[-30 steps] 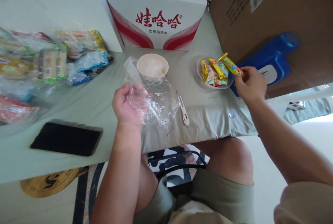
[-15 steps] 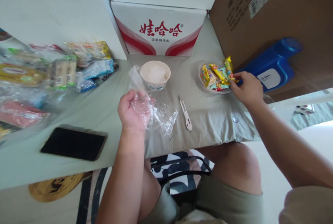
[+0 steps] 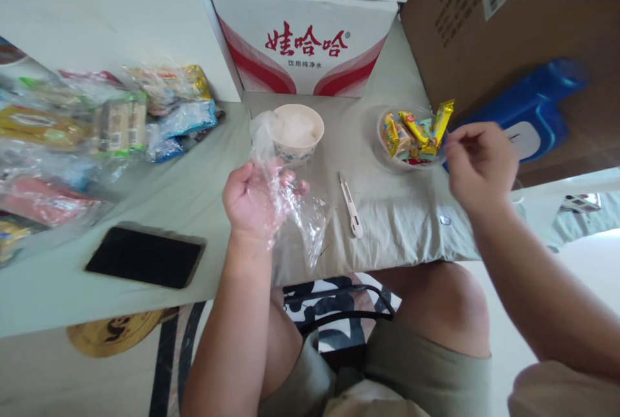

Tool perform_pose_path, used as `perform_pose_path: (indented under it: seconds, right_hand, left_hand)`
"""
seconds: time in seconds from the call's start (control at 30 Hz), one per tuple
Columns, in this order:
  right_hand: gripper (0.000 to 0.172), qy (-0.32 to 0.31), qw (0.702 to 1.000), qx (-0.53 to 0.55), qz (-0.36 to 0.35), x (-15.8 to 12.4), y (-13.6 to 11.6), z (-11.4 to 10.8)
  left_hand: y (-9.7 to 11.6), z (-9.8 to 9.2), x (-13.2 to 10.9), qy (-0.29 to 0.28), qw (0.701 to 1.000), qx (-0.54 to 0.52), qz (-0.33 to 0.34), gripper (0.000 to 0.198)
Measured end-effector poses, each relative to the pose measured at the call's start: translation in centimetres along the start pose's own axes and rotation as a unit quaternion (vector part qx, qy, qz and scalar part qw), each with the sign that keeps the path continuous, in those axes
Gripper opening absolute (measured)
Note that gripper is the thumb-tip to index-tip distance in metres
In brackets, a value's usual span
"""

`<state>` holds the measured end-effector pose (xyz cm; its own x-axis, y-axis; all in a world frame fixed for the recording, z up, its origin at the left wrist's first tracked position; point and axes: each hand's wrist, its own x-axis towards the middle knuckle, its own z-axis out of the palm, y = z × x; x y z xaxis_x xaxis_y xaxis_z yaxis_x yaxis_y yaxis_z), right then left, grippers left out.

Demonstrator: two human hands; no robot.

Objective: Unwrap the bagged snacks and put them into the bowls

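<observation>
Left hand (image 3: 256,201), palm up, curls loosely around a crumpled, glossy clear plastic bag (image 3: 311,226) showing no contents, so little seems left there. Bent fingers on the right hand (image 3: 453,142) are beside a round transparent plastic tub (image 3: 380,146); whether they touch it is unclear. Smaller: a cream, patterned round bowl (image 3: 304,148), a slim white cutter (image 3: 352,210), and shiny yellow oblong packets (image 3: 411,130) already in the tub, one tilted up at its rim.

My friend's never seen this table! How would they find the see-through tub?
Look right for the big brown cardboard box with the blue bottle in front. Just left of that bottle is a round tub. Unlike the cream bowl further left, it's clear and holds yellow-wrapped packets.
</observation>
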<state>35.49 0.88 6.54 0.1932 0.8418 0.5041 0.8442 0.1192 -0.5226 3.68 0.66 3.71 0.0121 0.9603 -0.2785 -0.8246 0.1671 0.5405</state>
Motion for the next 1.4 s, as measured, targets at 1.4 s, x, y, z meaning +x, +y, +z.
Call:
perform_pose_path:
  seconds: [1.4]
  right_hand:
    - [0.05, -0.193, 0.786, 0.5, 0.309, -6.2, -1.1, 4.2]
  left_hand:
    - [-3.1, 0.0, 1.0, 0.039, 0.944, 0.326, -0.036, 0.014]
